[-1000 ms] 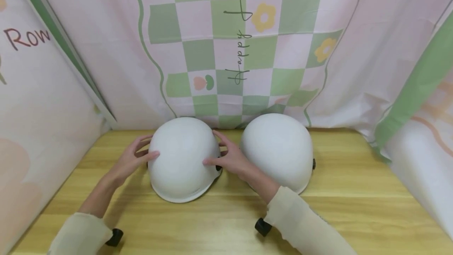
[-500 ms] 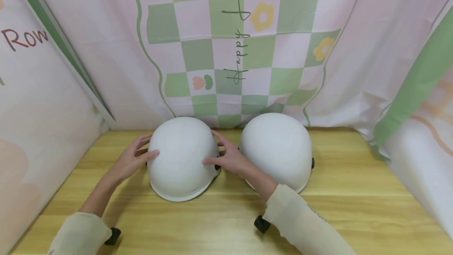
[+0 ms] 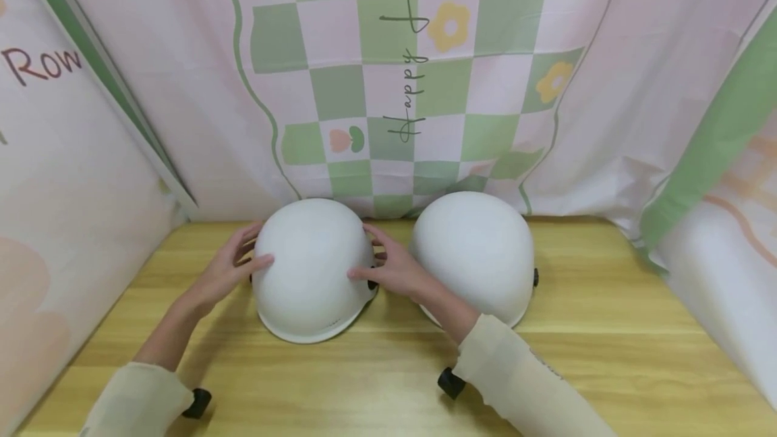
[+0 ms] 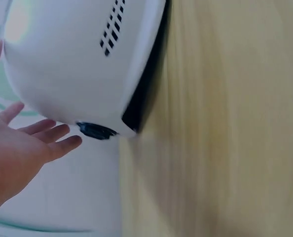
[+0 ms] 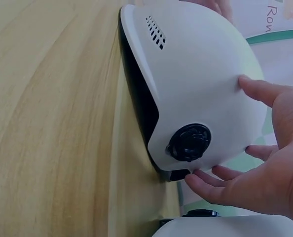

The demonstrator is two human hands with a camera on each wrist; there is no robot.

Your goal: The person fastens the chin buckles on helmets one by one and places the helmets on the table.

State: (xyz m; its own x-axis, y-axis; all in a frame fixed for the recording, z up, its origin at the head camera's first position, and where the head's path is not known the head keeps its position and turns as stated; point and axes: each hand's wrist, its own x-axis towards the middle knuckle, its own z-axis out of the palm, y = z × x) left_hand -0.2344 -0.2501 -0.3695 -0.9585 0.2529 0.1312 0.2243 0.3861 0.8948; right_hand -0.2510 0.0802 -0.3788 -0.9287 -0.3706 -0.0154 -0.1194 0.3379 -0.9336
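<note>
A white helmet (image 3: 312, 268) sits dome up on the wooden table, between my two hands. My left hand (image 3: 224, 274) touches its left side, with the thumb on the front of the shell and the other fingers spread along the side. On the opposite side my right hand (image 3: 397, 270) rests with its thumb on the shell and fingers extended towards the rear. In the right wrist view a black round side knob (image 5: 190, 142) and vent slots (image 5: 156, 32) show on this helmet. A second white helmet (image 3: 473, 255) stands to the right, partly behind my right forearm.
The wooden table (image 3: 340, 390) ends at a checked curtain (image 3: 388, 93) right behind both helmets. A fabric wall (image 3: 79, 174) borders the left side, and another hangs (image 3: 728, 275) on the right. Black wrist cameras (image 3: 451, 383) jut from both sleeves.
Both hands keep the same places on the left helmet, and both helmets stay put. Only the head view shifts very slightly.
</note>
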